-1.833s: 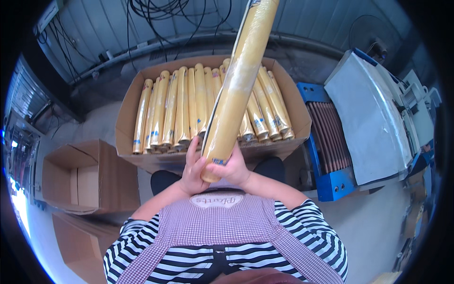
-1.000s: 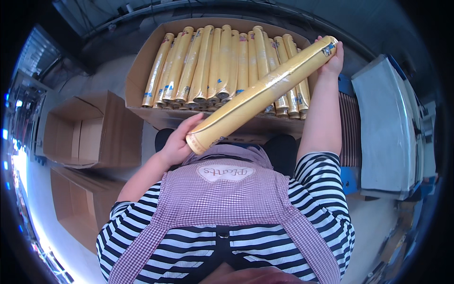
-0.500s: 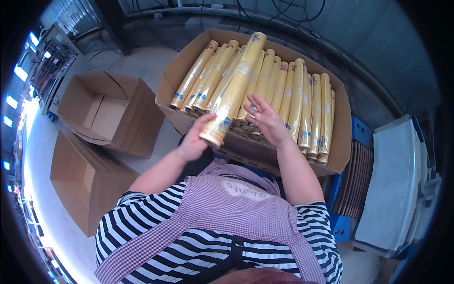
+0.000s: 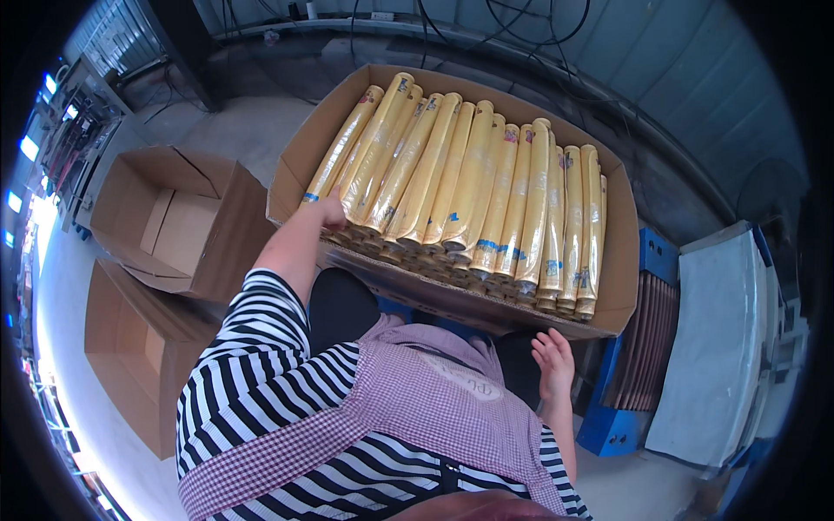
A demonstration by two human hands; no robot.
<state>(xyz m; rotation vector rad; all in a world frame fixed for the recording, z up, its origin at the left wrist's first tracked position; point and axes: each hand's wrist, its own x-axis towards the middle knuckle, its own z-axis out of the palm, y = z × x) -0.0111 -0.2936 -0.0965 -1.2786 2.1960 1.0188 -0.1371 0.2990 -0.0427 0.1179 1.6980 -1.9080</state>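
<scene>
Gold wrapped rolls (image 4: pixel 478 200), long and cylindrical in shiny film, lie side by side in a large cardboard box (image 4: pixel 618 269) in front of me. Some carry small blue or red printed marks at their ends. My left hand (image 4: pixel 328 213) is at the near end of a gold roll (image 4: pixel 375 143) close to the box's left side, its fingers closed around that end and partly hidden. My right hand (image 4: pixel 554 358) holds nothing; its fingers are loosely spread and slightly curled, beside the box's near right edge.
Two open cardboard boxes stand at the left, one farther (image 4: pixel 213 217) and one nearer (image 4: pixel 130 347). At the right are a blue crate-like frame (image 4: pixel 612 425) with brown ribbed sheets and a white-covered stack (image 4: pixel 712 339). Cables (image 4: pixel 556 39) hang along the far wall.
The gold roll that my left hand held raised over the others now lies among them at the left. My right hand has drawn back from above the rolls to the near right.
</scene>
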